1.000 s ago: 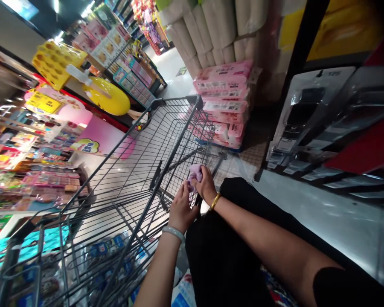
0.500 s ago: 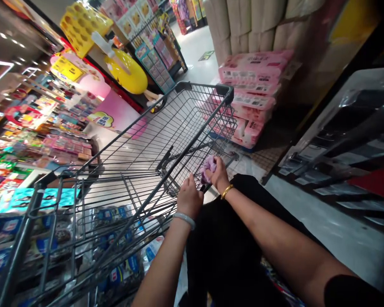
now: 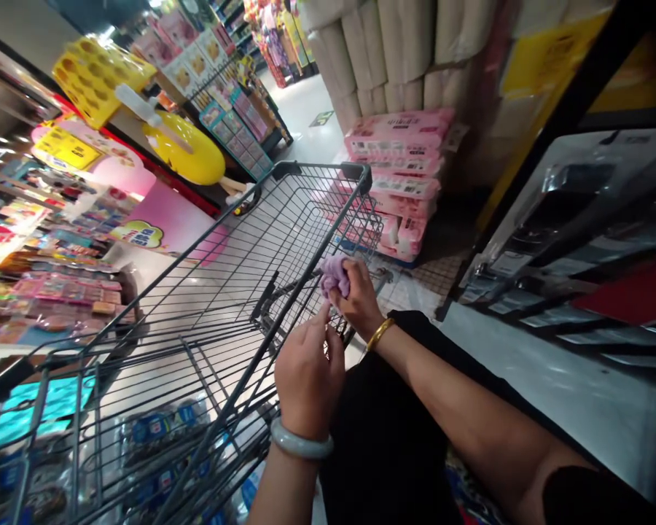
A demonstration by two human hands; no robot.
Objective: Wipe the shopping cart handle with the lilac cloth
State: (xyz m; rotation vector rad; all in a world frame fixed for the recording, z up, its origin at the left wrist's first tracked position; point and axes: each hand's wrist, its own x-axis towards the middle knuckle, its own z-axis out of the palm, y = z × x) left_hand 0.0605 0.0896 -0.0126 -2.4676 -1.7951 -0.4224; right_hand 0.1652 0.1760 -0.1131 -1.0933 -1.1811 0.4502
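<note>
A bunched light-purple cloth is gripped in my right hand, held beside the near top rail of a wire shopping cart. The fingers wrap round the cloth, and a gold bangle sits on that wrist. My left hand, with a pale bangle, is just below and left of it. Its index finger stretches toward the cloth and the thumb stands apart; I see nothing held in it. Whether the fingertip touches the cloth is unclear. The cart's wire basket slants across the view, its far end away from me.
Pink tissue packs and tall beige rolls are stacked beyond the cart. Black packaged goods hang on a rack at the right. A pink display stands left of the cart. Blue-labelled packs show through the wires.
My left hand has come nearer the camera, its index finger now close to the cloth. My right hand and the cloth have shifted slightly left and up. The view has turned a little.
</note>
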